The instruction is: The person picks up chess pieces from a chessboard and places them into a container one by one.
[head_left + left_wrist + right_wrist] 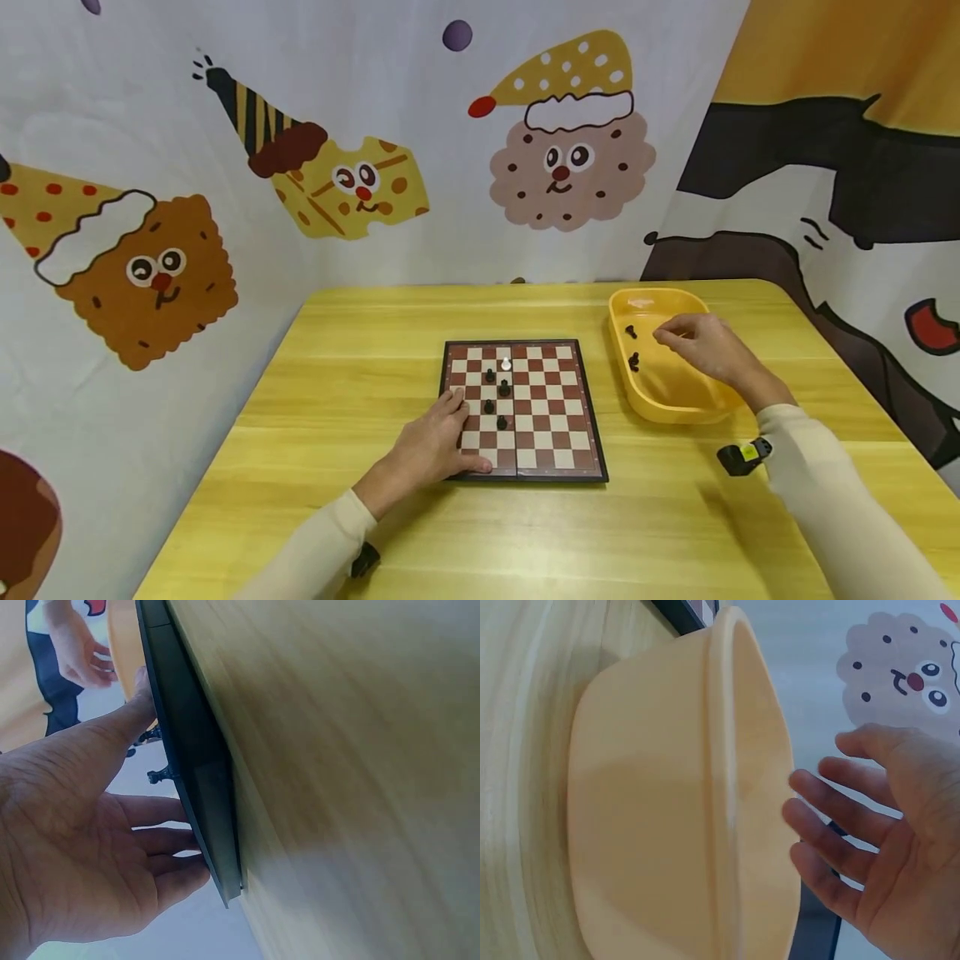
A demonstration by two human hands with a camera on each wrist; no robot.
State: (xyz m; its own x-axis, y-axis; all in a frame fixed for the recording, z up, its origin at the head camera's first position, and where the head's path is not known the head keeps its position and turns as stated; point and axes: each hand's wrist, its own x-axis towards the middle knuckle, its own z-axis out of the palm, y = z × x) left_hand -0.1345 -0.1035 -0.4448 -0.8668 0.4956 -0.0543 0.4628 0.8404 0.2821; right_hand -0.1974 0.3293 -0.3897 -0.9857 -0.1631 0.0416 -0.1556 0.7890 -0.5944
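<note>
A chessboard (551,408) with brown and cream squares lies on the table, its dark side facing the left wrist view. On it stand a white chess piece (506,364) and several black chess pieces (504,389). My left hand (433,437) rests on the board's left part, fingers at the left side and thumb at the near edge. Above a yellow tray (652,410) hovers my right hand (708,346); the right wrist view shows its fingers (832,799) relaxed and apart, holding nothing visible. Small black pieces (634,362) lie inside the tray along its left side.
The tray stands on the wooden table (337,350), just right of the board. Behind the table hangs a white cloth (450,250) printed with cartoon figures. A dark strap device (742,457) is on the right wrist.
</note>
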